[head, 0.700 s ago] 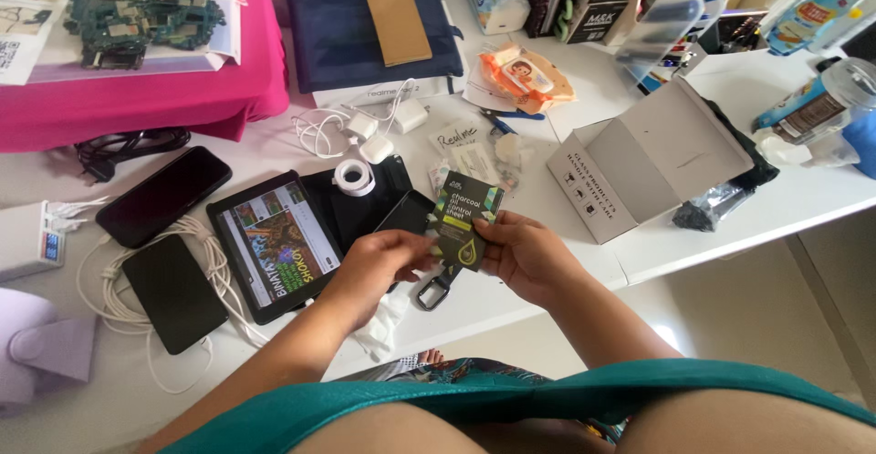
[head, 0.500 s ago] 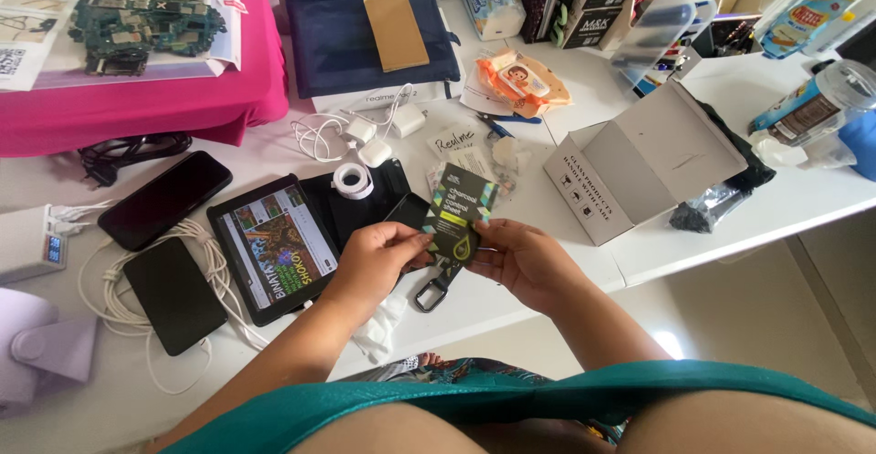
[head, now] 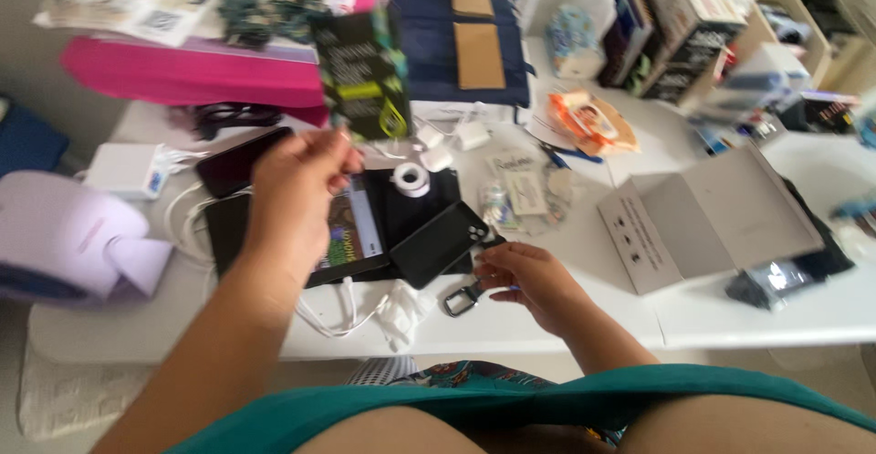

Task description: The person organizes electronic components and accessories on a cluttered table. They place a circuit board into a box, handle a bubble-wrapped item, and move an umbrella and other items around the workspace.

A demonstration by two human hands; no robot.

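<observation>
My left hand point(head: 294, 191) is raised above the desk and pinches a black and green packet point(head: 363, 75) by its lower edge, holding it upright. My right hand point(head: 529, 282) rests low near the desk's front edge, fingers curled next to a metal clip point(head: 459, 301) and the corner of a black phone point(head: 439, 243). Whether the right hand grips anything cannot be told. A tablet point(head: 351, 230) with a lit screen lies partly hidden behind my left hand.
A roll of white tape point(head: 410, 178) sits on a dark pad. An open grey cardboard box point(head: 707, 217) stands at the right. White cables point(head: 351, 313), chargers point(head: 456, 139), another phone point(head: 239, 160), a pink box point(head: 196, 75), a navy folder point(head: 461, 43) and a lilac device point(head: 68, 240) crowd the white desk point(head: 566, 322).
My left hand has lifted the packet up and to the left, away from my right hand. My right hand let go of it and dropped to the desk. The view swung left.
</observation>
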